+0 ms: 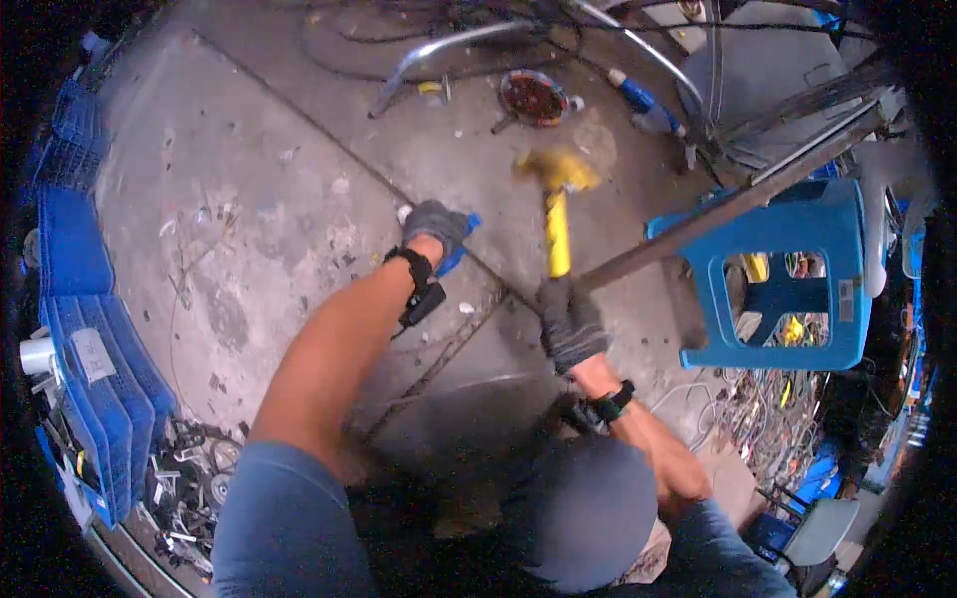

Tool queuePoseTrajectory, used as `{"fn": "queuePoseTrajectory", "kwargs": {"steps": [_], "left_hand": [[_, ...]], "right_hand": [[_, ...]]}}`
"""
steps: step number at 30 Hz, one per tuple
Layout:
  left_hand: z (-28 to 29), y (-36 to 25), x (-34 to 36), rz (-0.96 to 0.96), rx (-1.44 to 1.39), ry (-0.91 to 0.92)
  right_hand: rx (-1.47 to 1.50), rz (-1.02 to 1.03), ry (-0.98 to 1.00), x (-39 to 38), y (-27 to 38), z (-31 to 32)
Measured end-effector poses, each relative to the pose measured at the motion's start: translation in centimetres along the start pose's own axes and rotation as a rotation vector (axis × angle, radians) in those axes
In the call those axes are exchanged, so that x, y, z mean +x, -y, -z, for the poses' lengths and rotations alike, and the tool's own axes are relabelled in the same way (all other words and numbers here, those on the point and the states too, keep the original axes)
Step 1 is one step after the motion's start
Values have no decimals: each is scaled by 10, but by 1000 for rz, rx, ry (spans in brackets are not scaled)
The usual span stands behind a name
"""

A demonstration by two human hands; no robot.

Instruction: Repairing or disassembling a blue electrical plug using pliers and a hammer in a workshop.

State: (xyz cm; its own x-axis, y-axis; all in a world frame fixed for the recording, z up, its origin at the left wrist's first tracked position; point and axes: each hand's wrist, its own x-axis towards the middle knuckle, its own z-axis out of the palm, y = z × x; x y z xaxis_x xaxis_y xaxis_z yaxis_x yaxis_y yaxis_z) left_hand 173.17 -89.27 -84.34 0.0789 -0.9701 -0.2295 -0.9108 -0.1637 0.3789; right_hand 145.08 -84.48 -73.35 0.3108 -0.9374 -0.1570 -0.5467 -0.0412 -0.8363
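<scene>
While a hammer (pixel 558 234) is held in the right grip (pixel 570 324), its bright yellow handle is seen running straight out beyond the knuckles of a dark grey glove, the fingers being wrapped around its near end. The head of the hammer is set crosswise at the far end of the handle; it is tinged yellow and smeared by blur, so its exact form cannot be made out. To the left of the right grip and a little farther forward, the left grip (pixel 437 227), also gloved in grey, is closed around a blue piece (pixel 452 261), which is partly covered by the hand and whose kind cannot be told. Beyond the hammer's head, a round reddish-brown object (pixel 533 97) is seen on the grey, debris-strewn floor (pixel 279 199). To the right of the right grip, a long dark bar (pixel 728 214) is stretched outward across a blue plastic stool (pixel 847 344), on which a small pale label (pixel 845 299) is stuck. Well to the left of the left grip, blue plastic crates (pixel 75 249) are lined up, and by one of them a larger white label (pixel 93 354) is borne. Whatever is printed on either label is too small to be read.
</scene>
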Motion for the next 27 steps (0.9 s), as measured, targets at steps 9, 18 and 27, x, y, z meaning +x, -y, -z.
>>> {"fn": "queuePoseTrajectory", "kwargs": {"steps": [9,18,27], "left_hand": [[-26,15,11,287,-140,40],[11,8,-13,156,66,104],[5,-7,0,198,-139,82]], "right_hand": [[142,147,-141,-15,41,8],[-48,62,-135,1,71,51],[-303,3,-8,-20,7,-20]]}}
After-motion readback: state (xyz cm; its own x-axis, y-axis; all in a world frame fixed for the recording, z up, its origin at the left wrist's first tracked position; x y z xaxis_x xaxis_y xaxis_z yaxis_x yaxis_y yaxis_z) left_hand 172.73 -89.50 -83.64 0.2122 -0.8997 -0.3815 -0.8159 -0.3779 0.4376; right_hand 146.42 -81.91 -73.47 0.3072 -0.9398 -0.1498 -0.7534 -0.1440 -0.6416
